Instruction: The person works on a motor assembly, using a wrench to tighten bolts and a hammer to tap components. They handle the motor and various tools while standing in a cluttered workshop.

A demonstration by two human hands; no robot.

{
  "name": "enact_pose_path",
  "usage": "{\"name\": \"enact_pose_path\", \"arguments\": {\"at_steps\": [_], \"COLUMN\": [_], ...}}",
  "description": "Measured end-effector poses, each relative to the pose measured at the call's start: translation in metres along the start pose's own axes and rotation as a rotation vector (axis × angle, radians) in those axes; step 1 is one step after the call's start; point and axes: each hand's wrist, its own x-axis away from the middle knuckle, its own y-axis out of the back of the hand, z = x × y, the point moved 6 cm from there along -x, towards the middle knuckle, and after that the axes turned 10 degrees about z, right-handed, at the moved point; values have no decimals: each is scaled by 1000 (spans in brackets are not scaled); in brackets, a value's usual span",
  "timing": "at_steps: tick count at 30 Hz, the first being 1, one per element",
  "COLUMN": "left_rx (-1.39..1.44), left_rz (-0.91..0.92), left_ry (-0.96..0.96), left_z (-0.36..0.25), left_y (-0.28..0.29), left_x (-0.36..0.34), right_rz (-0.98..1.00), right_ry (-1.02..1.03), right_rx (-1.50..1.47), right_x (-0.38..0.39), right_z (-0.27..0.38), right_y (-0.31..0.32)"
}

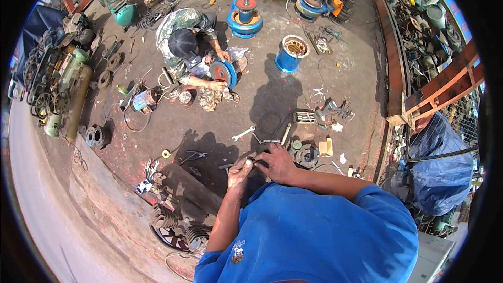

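Observation:
My left hand point(239, 175) is closed, its thumb and fingers pinching a small dark piece point(252, 160) too small to name. From the right, my right hand point(277, 164) meets it, fingers bent and pressed around the same piece. Just beyond my hands, a silver wrench point(243, 133) lies on the ground, with a thinner metal tool point(269, 141) beside it. Left of my left hand, a pair of pliers point(194, 155) rests open near a yellow ring point(166, 153).
A co-worker point(184, 47) bends over a blue-rimmed disc point(224, 74) ahead left. Farther off stand a blue motor housing point(288, 62) and a blue flanged part point(244, 26). A tool tray point(304, 117) and power drill point(328, 107) lie ahead right; a rusty steel frame point(394, 73) borders the right.

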Motion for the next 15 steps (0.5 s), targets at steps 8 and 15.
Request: {"name": "enact_pose_path", "arguments": {"at_steps": [8,15], "left_rx": [7,201], "left_rz": [-103,-373], "left_ry": [-36,-102], "left_z": [-7,-27], "left_y": [3,31], "left_x": [10,26], "right_rz": [93,269], "right_ry": [133,179], "right_rx": [-330,-276], "right_x": [1,-1], "right_z": [-2,-3], "right_y": [-39,-39]}}
